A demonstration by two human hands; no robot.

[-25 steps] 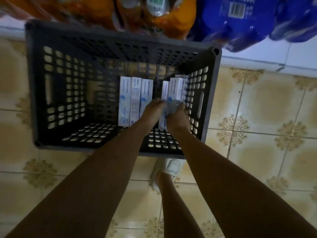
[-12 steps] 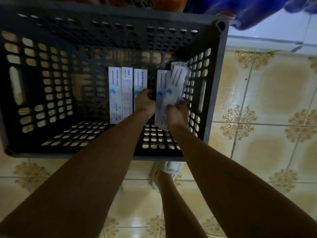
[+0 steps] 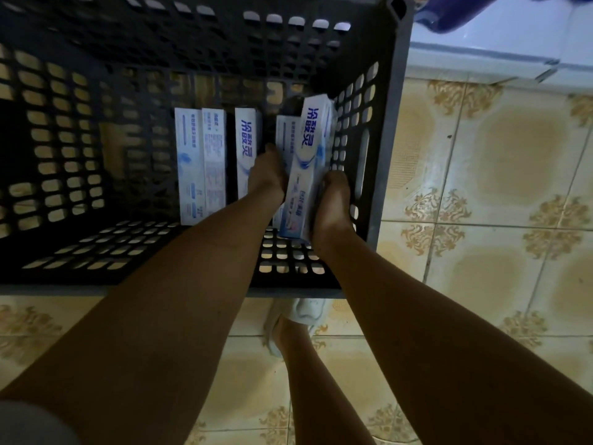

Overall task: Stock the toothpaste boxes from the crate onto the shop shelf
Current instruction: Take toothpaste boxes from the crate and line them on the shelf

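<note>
right hand point(image 3: 332, 203) is gripping a toothpaste box point(image 3: 305, 168), now tipping it up more | left hand point(image 3: 268, 175) is reaching just beside it, grip unclear | other boxes point(image 3: 200, 165) are lying in the crate point(image 3: 390, 130) to its left | shelf stocking is just beginning

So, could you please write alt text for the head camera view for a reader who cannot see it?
Looking down, a person's right hand grips a tilted toothpaste box inside a dark slotted crate, while the left hand reaches among the boxes beside it. Three more boxes lie side by side on the crate floor; the crate sits on patterned floor tiles.
</note>
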